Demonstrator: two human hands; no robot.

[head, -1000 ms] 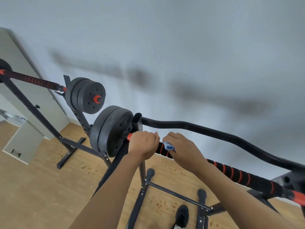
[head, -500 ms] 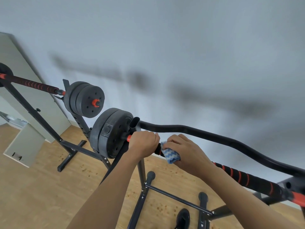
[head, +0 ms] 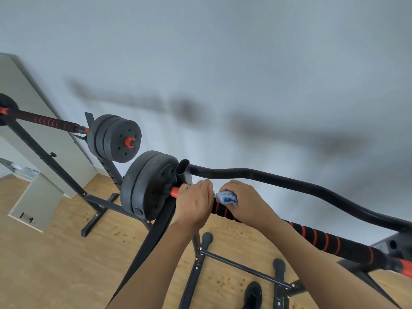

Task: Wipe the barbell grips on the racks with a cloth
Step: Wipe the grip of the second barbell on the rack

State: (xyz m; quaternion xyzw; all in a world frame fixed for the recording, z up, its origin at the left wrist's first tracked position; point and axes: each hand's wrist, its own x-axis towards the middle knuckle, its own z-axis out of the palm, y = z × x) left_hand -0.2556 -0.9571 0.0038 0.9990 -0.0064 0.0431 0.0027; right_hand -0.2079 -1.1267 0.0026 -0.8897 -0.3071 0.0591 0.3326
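Observation:
A barbell with a black grip striped in red (head: 323, 238) lies across a black rack (head: 185, 175), running from lower right to the black weight plates (head: 147, 186) at centre. My left hand (head: 195, 202) grips the bar just beside the plates, next to the orange collar. My right hand (head: 247, 202) holds a blue and white cloth (head: 226, 198) wrapped against the grip, right next to my left hand. A second barbell (head: 51, 122) with the same striped grip rests on another rack at the left.
A curved black bar (head: 289, 181) runs behind the grip, close above my hands. The rack's base bars (head: 243, 267) cross the wooden floor below, and a dark shoe (head: 253, 294) stands by them. A pale cabinet (head: 38, 204) sits at the far left against the grey wall.
My right hand has turned the cloth round the grip and stayed close to my left hand. The view has shifted slightly; my left hand keeps its hold.

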